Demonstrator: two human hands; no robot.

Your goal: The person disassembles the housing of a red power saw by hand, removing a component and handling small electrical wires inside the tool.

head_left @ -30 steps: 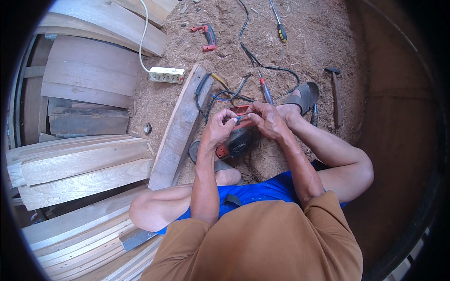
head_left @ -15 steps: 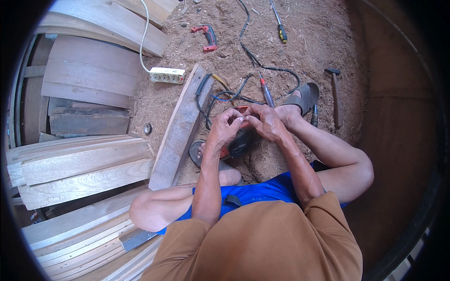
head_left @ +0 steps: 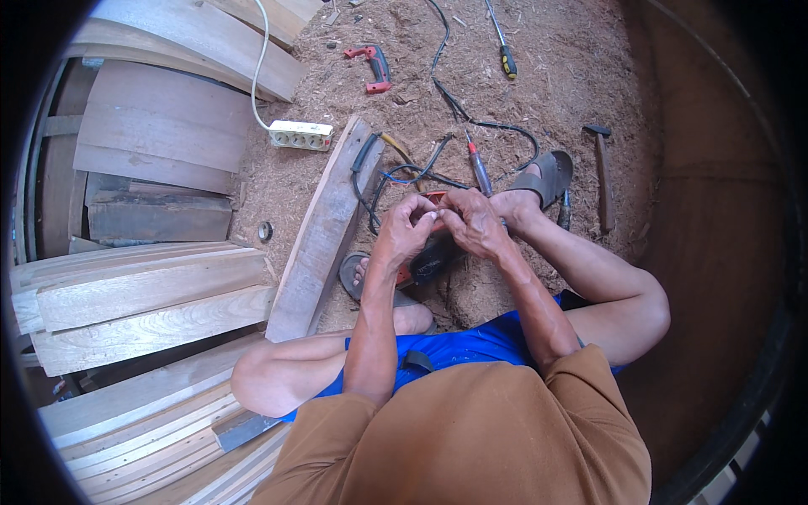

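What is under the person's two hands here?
A dark tool with red parts lies under the left hand and right hand; most of it is covered, so its kind is unclear.

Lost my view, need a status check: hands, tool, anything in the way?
Left hand and right hand together on a dark power tool, grip unclear. Black cables and red-handled screwdriver just beyond. Wooden plank alongside left.
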